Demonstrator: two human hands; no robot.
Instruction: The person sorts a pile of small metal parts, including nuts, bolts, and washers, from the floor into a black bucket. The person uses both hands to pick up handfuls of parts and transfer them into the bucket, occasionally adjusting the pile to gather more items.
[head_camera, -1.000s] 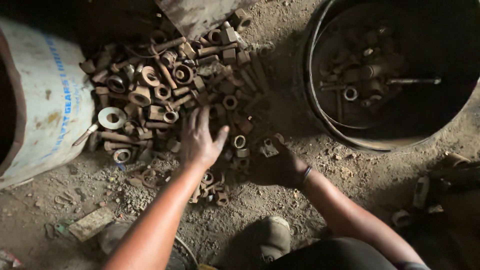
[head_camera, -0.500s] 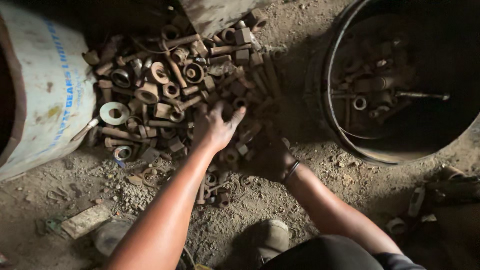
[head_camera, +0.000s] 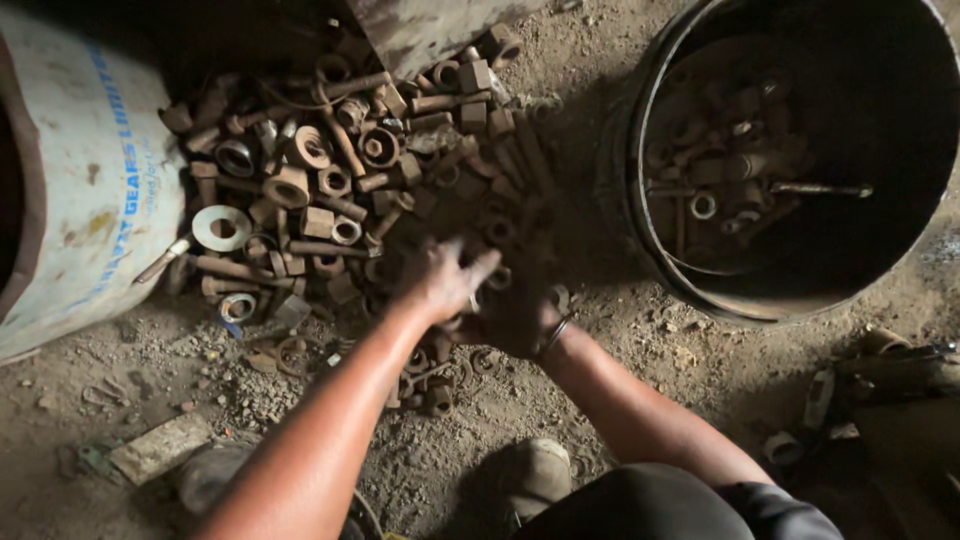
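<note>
crouching over dirt floor, dim, gritty. rusty bolt pile lies centre-left, bolts pointing every way, no shared axis. left hand on pile's near edge, fingers apart. right hand beside it, shadowed, grip unclear. dark bucket far right.

Setting: scrap yard or rough metal workshop, work done at ground level. Floor is bare dirt with grit and small stones, no bench. A heap of rusty nuts, bolts, washers and bushings lies just beyond the fingers of the person's left hand. Past the fingers to the right stands a dark metal drum holding more rusty parts. Far left of the fingers, a worn white barrel on its side. Loose scrap litters the dirt nearby.
</note>
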